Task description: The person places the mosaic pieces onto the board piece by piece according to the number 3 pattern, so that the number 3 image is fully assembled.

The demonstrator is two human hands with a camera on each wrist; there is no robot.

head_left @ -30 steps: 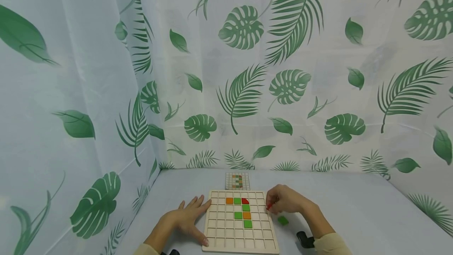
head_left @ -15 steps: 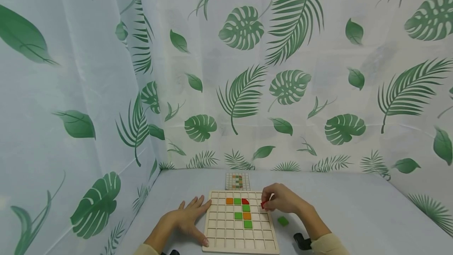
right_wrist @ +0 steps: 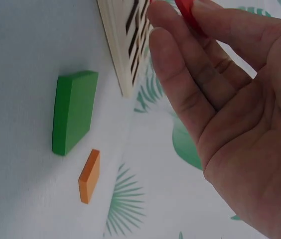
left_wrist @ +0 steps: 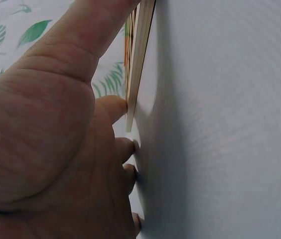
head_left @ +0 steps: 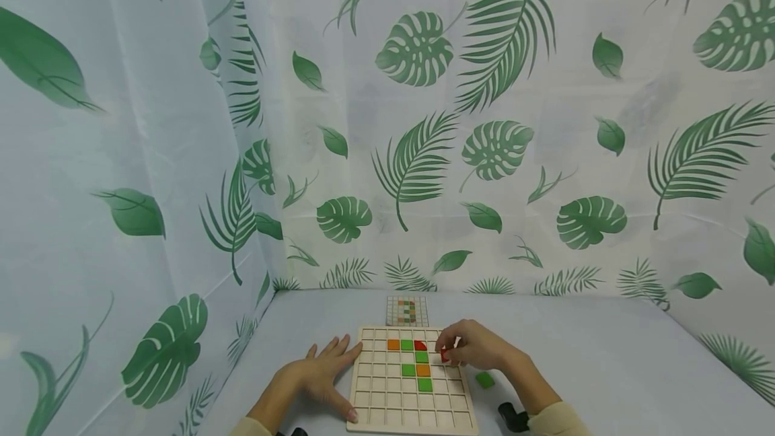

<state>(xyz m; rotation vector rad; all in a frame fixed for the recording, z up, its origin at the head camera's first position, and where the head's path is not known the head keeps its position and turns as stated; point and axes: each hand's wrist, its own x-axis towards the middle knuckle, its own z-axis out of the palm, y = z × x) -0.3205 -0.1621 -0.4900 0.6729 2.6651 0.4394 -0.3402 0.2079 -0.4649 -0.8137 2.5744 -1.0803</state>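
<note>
We've got a small flat red tile (head_left: 445, 355), outline partly hidden, pinched between right-hand (head_left: 475, 345) thumb and fingers, over the right part of the square pale-wooden grid board (head_left: 384, 399); contact with it, can't tell. Likely risks: the fingertip pinch slips and the tile lands askew across the ridges, or knuckles knock the bright-green square tile (head_left: 422, 357) set nearby. The left hand (head_left: 323, 375) holds nothing, fingers spread, touching the board's left edge; if it pushes, we'd expect the board to slide. Beside the board's right edge, a loose green square tile (head_left: 484, 379); near that, a flat orange tile (right_wrist: 89, 177). Beyond the far edge, a gridded pattern card (head_left: 407, 301).
</note>
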